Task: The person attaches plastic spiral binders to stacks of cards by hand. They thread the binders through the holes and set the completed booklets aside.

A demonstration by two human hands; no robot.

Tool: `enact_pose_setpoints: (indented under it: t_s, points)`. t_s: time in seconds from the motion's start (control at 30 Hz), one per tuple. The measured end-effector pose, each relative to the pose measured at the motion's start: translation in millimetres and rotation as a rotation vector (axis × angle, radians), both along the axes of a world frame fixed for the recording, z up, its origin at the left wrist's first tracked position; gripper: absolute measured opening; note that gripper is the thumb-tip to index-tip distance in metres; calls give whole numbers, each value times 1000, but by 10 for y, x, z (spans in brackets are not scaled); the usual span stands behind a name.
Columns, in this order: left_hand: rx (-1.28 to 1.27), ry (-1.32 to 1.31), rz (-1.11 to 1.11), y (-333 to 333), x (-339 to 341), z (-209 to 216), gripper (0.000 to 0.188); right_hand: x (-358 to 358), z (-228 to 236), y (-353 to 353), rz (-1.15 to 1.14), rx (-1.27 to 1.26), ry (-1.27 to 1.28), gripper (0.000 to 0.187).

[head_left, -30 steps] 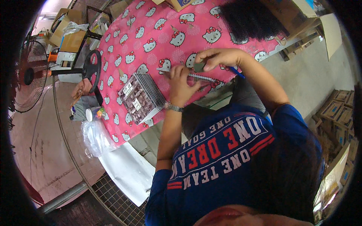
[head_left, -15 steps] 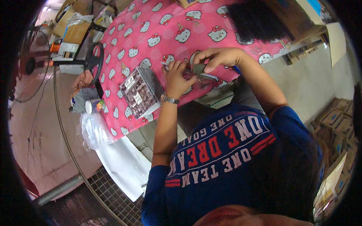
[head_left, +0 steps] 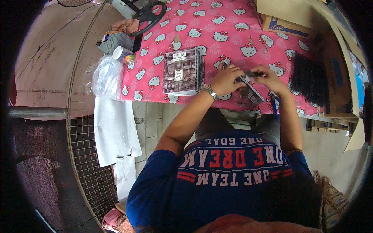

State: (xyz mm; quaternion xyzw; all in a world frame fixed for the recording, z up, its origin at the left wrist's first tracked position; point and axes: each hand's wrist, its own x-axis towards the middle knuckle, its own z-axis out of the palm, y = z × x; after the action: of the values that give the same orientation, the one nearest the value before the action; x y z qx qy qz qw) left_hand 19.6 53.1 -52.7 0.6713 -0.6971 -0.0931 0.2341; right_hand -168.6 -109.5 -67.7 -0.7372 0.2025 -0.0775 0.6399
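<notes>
A small spiral notebook (head_left: 252, 94) with a dark patterned cover stands tilted at the table's near edge. My left hand (head_left: 227, 81), with a metal watch on its wrist, grips its upper left end with closed fingers. My right hand (head_left: 269, 79) pinches a small dark flat piece (head_left: 253, 73) by the notebook's top, between finger and thumb. What the piece is cannot be made out. Left of my hands lies a stack of spiral notebooks (head_left: 179, 72) with grey patterned covers and black wire bindings.
A pink patterned cloth (head_left: 217, 23) covers the table. To the right lie a pile of black binding wires (head_left: 309, 79) and cardboard boxes (head_left: 342, 81). At the left edge are a white cup (head_left: 118, 53), plastic bags (head_left: 108, 79) and a black wheel (head_left: 153, 17). A blue pen-like stick (head_left: 275, 105) is by my right wrist.
My view has turned, so the table and notebook stack appear more upright and the boxes on the right show more. Both hands remain at the small notebook, the dark piece still in the right.
</notes>
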Motion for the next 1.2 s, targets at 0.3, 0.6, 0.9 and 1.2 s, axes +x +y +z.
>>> enact_pose_setpoints:
  t_s: [0.3,0.6,0.9,1.2]
  points:
    - [-110,197,-83,-75,156,-190,22,-202,-649,-300,-279,-874,566,72]
    - [-136,108,-27,-124,142,-157,24,72,404,418,123,-853,362,46]
    - [-165,61,28,-56,4,-155,22,98,343,625,-87,-1175,346,32]
    - [-210,39,15,-45,-17,-127,21,103,283,680,-129,-1215,287,19]
